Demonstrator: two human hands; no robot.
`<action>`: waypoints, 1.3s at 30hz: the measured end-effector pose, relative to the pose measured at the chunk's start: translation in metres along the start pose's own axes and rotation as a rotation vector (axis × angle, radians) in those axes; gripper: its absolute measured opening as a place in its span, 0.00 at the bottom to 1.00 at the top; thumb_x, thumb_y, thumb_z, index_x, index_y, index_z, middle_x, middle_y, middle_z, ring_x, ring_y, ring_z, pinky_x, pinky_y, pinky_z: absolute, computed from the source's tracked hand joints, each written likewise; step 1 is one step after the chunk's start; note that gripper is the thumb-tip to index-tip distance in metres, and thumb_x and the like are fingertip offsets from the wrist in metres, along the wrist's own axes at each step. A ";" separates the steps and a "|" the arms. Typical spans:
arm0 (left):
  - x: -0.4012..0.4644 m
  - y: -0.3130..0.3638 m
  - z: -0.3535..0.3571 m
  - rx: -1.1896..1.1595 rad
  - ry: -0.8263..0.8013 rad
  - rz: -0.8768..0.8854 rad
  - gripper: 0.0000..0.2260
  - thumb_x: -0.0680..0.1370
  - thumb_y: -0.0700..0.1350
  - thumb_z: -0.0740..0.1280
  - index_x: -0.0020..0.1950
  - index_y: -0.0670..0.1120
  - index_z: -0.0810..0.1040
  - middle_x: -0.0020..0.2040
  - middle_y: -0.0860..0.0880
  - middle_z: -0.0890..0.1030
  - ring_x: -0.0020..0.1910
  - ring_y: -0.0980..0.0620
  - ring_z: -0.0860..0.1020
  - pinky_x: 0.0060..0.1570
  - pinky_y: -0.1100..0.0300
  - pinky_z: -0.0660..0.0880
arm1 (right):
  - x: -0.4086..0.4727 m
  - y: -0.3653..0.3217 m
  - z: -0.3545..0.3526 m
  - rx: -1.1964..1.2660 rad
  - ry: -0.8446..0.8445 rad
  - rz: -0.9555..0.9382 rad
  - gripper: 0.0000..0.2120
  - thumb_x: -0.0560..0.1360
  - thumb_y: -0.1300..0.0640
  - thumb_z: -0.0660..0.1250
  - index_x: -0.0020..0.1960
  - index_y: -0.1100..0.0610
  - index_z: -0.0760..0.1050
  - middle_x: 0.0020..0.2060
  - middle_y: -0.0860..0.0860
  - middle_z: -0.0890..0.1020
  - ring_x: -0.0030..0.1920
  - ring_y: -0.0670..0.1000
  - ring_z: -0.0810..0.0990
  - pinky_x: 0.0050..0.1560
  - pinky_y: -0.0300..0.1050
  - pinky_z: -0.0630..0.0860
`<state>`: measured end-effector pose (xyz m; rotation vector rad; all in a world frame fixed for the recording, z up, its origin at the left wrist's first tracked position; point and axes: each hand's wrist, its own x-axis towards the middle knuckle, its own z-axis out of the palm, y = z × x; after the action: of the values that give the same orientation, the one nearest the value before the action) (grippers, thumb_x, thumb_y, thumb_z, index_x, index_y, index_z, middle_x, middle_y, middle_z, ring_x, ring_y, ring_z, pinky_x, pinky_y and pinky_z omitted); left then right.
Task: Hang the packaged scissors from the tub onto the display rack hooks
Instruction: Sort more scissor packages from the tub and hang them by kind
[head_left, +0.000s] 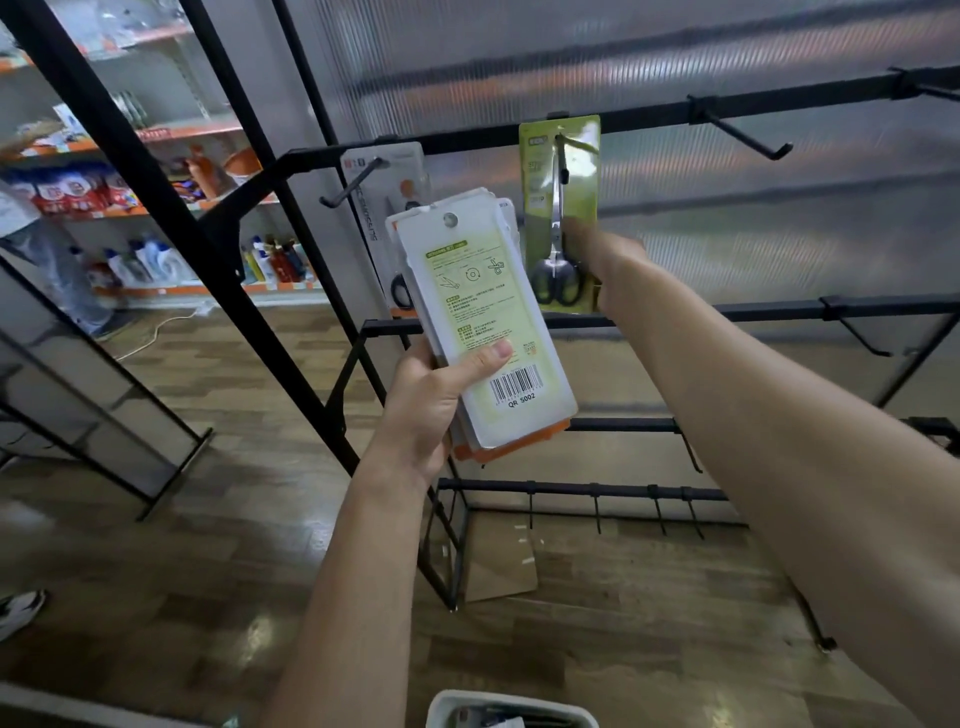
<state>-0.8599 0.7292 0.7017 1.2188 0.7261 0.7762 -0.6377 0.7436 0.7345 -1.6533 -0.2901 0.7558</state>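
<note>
Green scissors pack going onto a top-rail hook.

The green carded scissors pack (560, 208) hangs upright, long axis vertical, its hole on a black hook at the display rack's (649, 117) top rail; the right hand (605, 260) touches its lower right edge, finger pose blurred, grip unclear. Just left and nearer, the left hand (431, 405) clamps a fanned stack of glossy flat packs (488, 322), thumb across the front, punched hole upward. The next bare hook (743, 136) lies right of the right fingers. The white tub (511, 709) sits below.
</note>
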 end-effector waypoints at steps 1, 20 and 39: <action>0.000 -0.001 0.001 -0.005 0.000 -0.008 0.17 0.78 0.35 0.73 0.67 0.45 0.82 0.59 0.46 0.88 0.57 0.46 0.87 0.56 0.48 0.86 | -0.002 0.003 -0.001 -0.015 0.005 -0.001 0.25 0.75 0.40 0.72 0.60 0.59 0.75 0.43 0.51 0.81 0.41 0.50 0.80 0.50 0.47 0.79; -0.003 -0.025 0.029 -0.122 -0.062 -0.149 0.28 0.72 0.50 0.77 0.71 0.49 0.79 0.59 0.45 0.88 0.57 0.43 0.87 0.59 0.42 0.83 | -0.119 0.092 -0.059 -0.172 -0.084 -0.517 0.24 0.70 0.45 0.80 0.62 0.51 0.78 0.51 0.46 0.84 0.49 0.45 0.85 0.45 0.44 0.85; -0.038 -0.057 0.033 -0.364 -0.245 -0.286 0.32 0.77 0.70 0.57 0.70 0.51 0.81 0.64 0.42 0.86 0.60 0.43 0.86 0.52 0.48 0.86 | -0.169 0.115 -0.060 -0.659 -0.184 -0.513 0.35 0.71 0.40 0.74 0.74 0.45 0.67 0.62 0.41 0.68 0.63 0.44 0.72 0.47 0.31 0.75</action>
<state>-0.8461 0.6711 0.6547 0.8386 0.5150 0.4839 -0.7528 0.5721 0.6820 -1.9890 -1.1428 0.4331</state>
